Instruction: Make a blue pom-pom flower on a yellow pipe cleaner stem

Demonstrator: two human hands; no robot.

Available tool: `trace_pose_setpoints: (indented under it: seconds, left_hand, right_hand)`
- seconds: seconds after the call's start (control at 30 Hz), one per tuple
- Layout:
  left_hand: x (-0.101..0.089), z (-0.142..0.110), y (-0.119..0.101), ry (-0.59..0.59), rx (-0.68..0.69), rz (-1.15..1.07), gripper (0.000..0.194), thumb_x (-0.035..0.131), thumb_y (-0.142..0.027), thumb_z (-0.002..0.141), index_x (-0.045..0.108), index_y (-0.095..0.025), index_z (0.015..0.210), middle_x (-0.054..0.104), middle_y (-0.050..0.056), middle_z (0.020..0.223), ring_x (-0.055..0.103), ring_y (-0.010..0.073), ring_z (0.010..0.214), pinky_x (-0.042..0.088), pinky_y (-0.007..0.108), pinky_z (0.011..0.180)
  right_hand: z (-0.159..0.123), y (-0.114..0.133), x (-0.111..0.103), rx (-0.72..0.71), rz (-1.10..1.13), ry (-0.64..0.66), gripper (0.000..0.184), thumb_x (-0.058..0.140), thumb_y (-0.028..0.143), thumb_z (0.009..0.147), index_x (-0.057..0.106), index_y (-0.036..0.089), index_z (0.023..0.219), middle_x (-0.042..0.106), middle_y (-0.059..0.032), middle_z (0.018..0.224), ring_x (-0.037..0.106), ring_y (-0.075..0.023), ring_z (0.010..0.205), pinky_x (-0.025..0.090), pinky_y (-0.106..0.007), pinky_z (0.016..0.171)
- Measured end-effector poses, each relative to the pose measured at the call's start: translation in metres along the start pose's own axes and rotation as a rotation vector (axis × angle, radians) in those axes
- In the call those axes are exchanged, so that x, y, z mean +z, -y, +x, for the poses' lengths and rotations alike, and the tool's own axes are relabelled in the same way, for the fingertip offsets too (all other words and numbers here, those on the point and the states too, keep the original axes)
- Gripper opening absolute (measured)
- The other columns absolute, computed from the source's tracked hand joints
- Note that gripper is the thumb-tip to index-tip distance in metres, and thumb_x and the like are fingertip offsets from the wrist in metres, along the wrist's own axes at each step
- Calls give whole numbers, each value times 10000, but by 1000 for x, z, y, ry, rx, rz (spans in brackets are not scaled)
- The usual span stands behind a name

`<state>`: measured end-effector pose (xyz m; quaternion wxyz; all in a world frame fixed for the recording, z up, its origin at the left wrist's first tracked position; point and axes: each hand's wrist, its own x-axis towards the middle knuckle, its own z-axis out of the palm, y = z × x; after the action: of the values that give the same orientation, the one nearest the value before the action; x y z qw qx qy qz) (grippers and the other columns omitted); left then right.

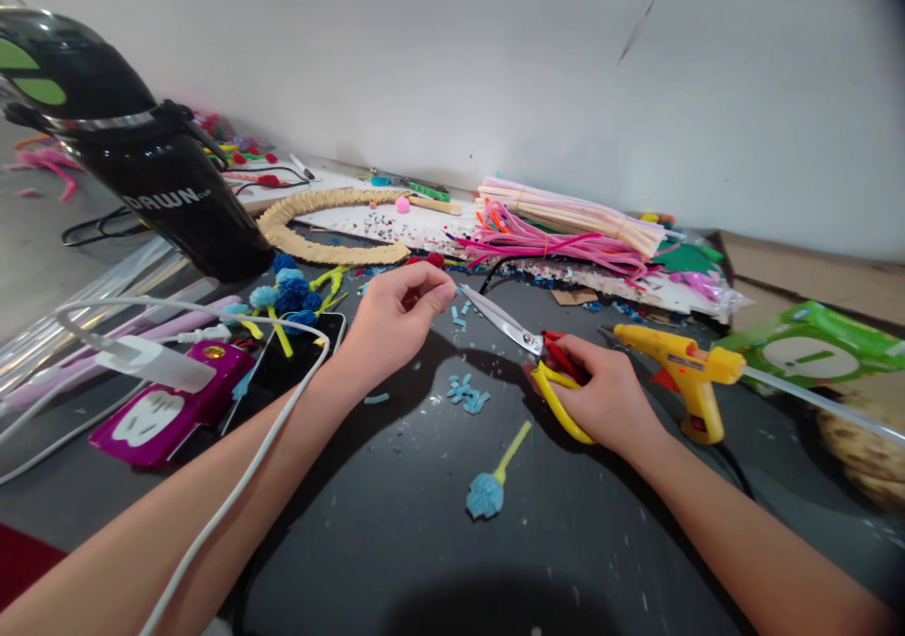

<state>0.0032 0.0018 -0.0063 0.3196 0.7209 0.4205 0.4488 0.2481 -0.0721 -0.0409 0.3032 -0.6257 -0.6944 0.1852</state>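
My right hand (600, 391) grips scissors (509, 323) with yellow and red handles, their blades pointing up and left. The blade tips lie close to the fingertips of my left hand (400, 320), which is pinched closed. What it holds, if anything, is too small to make out. Under the blades, short light-blue cut strips (467, 395) lie in a small heap, with more bits scattered near the fingertips. Closer to me is a light-blue flower (485, 496) on a yellow-green stem.
A yellow glue gun (682, 367) stands to the right, beside a green packet (813, 339). Bundles of pink and cream pipe cleaners (566, 226) lie at the back. On the left are a black bottle (176, 165), blue flowers (293, 292), a purple power block (166, 415) and a white cable crossing my left forearm.
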Motion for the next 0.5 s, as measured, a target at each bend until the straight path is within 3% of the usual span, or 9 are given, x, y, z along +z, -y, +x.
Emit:
trace_pose_setpoints:
  seconds: [0.5]
  left_hand:
    - [-1, -1, 4, -3, 4, 23, 172, 585, -304, 868, 649, -161, 796, 590, 8, 665, 501, 109, 610, 391, 221, 544]
  right_hand:
    - [0, -2, 0, 16, 22, 25, 206, 653, 353, 739, 665, 179, 849, 577, 19, 645, 488, -131, 598, 388, -231, 563]
